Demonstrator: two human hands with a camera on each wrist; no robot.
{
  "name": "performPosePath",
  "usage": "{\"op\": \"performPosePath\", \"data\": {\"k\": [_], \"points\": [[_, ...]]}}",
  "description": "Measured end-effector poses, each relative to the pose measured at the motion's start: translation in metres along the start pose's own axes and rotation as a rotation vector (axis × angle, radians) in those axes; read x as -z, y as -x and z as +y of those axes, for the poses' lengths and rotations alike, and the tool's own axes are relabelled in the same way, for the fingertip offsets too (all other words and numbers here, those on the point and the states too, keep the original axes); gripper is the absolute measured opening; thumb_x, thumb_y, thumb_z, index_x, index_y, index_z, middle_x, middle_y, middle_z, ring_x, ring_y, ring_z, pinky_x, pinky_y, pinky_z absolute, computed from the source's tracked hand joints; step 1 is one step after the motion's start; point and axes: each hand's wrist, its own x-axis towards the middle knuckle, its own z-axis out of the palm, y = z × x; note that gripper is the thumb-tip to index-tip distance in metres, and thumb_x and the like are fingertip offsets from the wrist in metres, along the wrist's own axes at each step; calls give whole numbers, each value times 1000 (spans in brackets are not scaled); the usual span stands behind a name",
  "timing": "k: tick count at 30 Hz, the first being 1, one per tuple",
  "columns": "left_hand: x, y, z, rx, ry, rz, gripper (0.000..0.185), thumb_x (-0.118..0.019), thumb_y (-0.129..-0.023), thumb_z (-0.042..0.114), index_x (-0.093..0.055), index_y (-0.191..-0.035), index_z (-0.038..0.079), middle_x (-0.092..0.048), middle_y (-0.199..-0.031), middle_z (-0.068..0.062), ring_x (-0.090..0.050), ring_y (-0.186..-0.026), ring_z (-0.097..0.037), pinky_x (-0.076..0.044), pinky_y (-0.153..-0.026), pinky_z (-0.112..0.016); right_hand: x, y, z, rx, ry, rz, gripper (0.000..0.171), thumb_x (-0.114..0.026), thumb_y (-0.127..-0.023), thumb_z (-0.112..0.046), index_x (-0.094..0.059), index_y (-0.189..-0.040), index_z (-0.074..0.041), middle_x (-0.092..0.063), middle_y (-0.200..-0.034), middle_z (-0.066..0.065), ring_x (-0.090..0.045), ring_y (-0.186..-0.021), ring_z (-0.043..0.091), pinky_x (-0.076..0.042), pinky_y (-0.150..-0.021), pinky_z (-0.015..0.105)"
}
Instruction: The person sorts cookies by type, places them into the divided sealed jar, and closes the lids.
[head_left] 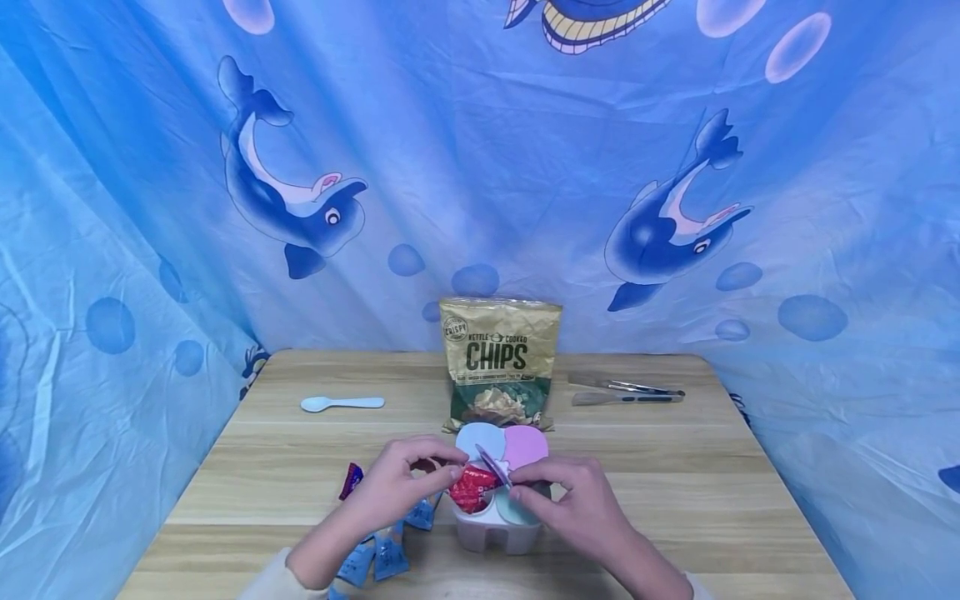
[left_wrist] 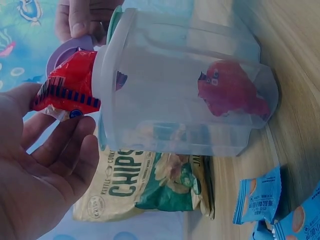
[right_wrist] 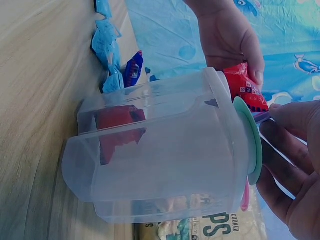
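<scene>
A clear plastic container (head_left: 495, 529) with several coloured flap lids stands near the table's front edge. My left hand (head_left: 450, 475) pinches a red snack packet (head_left: 474, 487) at the container's open compartment, half in the mouth. My right hand (head_left: 521, 487) pinches the raised purple lid flap (head_left: 493, 465) and holds it up. In the left wrist view the red packet (left_wrist: 67, 90) sticks out of the container (left_wrist: 185, 95), and a second red packet (left_wrist: 232, 92) lies at the bottom. The right wrist view shows the container (right_wrist: 165, 160), the green lid (right_wrist: 250, 140) and the packet (right_wrist: 242, 87).
A chips bag (head_left: 500, 362) stands just behind the container. A white spoon (head_left: 341, 403) lies at the back left and metal tongs (head_left: 626, 392) at the back right. Several blue snack packets (head_left: 382, 550) and a dark packet (head_left: 350, 480) lie left of the container.
</scene>
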Motion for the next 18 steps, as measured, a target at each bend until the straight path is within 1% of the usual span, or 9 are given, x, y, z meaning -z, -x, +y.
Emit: {"op": "performPosePath", "data": {"k": [2,4,7,8,9,11,14,15,18], "points": [[-1,0,1,1,-1,9,23,-70,-98,34,-77,-115,21,-74,-113,7,-68,-95,-12,-58,-81,-27,0,0,-1,-2,1,0,25,-88,-80,-13,-81,-99,-28,-76,-94,-19,-72,-87,2,-61,-71,28],[-2,0,2,-19,-2,26,22,-72,-97,34,-76,-114,20,-73,-111,6,-67,-94,-11,-58,-81,-27,0,-1,-1,-5,-2,-2,25,-88,-81,-13,-81,-99,-28,-76,-94,-19,-73,-87,2,-61,-72,29],[-4,0,3,-80,-19,58,15,-73,-97,31,-76,-109,22,-72,-107,8,-67,-93,-10,-59,-81,-28,0,-1,-2,-13,-10,-5,23,-88,-81,-14,-81,-99,-28,-76,-94,-19,-73,-88,2,-61,-74,28],[-4,0,3,-110,-33,68,13,-73,-97,31,-76,-107,23,-71,-107,8,-67,-93,-9,-59,-81,-28,0,-1,-1,-13,-14,-5,23,-87,-82,-14,-81,-99,-28,-76,-94,-19,-73,-87,3,-61,-74,28],[-4,0,3,-139,-51,74,11,-73,-97,30,-77,-105,24,-71,-107,8,-67,-94,-10,-59,-80,-28,1,-1,-2,-12,-17,-5,22,-87,-82,-14,-81,-99,-27,-76,-94,-18,-73,-87,3,-61,-74,28],[-3,2,3,-173,-92,75,11,-73,-97,32,-78,-105,25,-72,-109,9,-67,-99,-11,-60,-82,-31,1,-1,-1,-4,-19,-3,22,-87,-82,-14,-81,-99,-26,-76,-94,-18,-73,-87,3,-61,-75,28],[-1,6,2,-172,-146,51,23,-75,-94,39,-78,-112,24,-71,-120,6,-66,-112,-15,-59,-91,-40,0,0,-1,10,-16,0,21,-87,-82,-13,-81,-98,-25,-77,-93,-17,-73,-87,3,-61,-74,28],[-1,8,2,-156,-155,38,28,-77,-92,42,-77,-114,24,-70,-123,6,-65,-117,-16,-58,-94,-43,0,0,-1,11,-15,0,21,-87,-82,-13,-82,-98,-25,-77,-93,-17,-73,-87,3,-61,-73,28],[0,10,1,-138,-168,11,38,-79,-88,45,-75,-120,24,-68,-130,5,-63,-122,-17,-56,-99,-46,1,0,-1,-1,-14,-1,21,-87,-82,-13,-81,-98,-26,-76,-93,-17,-72,-86,3,-60,-70,26]]}}
